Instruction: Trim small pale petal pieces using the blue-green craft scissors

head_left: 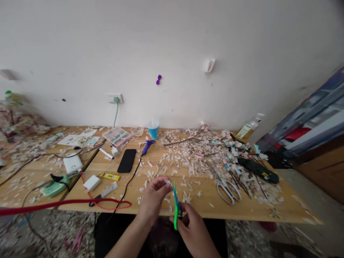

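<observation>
Right hand (pixel 194 224): clamped on green-and-blue scissors (pixel 175 206), blades up, at wooden table (pixel 268 211) front edge. Left hand (pixel 154 195): fingertips pinched on small pale scrap (pixel 168 182) beside blades. Silver scissors (pixel 227 188) nearby.

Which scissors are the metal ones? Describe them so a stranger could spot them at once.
Start at the long wooden table against the white wall and look along its near edge, right of the two hands. The silver metal scissors lie flat there, at the fringe of the pale paper scraps. Unlike the green-and-blue plastic scissors held upright in the right hand, these are all grey and untouched.
</observation>
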A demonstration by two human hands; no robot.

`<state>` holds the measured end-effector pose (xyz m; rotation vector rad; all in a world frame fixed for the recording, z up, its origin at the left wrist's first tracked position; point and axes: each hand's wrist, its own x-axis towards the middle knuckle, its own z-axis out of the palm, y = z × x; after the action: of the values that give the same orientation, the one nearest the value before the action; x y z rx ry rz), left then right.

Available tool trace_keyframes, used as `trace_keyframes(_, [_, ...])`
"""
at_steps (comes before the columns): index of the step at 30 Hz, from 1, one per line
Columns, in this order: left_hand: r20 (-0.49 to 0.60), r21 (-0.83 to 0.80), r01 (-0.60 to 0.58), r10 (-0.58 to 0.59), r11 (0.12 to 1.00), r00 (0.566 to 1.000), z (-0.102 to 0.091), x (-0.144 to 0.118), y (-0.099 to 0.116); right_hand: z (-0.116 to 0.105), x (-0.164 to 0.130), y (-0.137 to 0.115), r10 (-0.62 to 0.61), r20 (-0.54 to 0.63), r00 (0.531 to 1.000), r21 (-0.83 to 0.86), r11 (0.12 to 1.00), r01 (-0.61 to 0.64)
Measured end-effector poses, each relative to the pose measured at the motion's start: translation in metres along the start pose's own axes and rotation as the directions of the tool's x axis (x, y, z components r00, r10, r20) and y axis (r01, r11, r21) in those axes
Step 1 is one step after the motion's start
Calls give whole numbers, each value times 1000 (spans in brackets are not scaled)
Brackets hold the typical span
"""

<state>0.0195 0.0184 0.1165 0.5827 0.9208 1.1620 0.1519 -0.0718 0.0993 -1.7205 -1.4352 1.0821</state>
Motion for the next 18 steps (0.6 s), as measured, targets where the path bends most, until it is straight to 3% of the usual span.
trace_keyframes(5, [-50,13,-27,28,1000,998,-5,-2,-2,-3,5,-5,-19,14,1000,-12,1000,20])
trace_keyframes(18, [9,90,-25,24,996,1000,-7,-10,-10,-4,0,-12,-4,11,1000,-139,990,5])
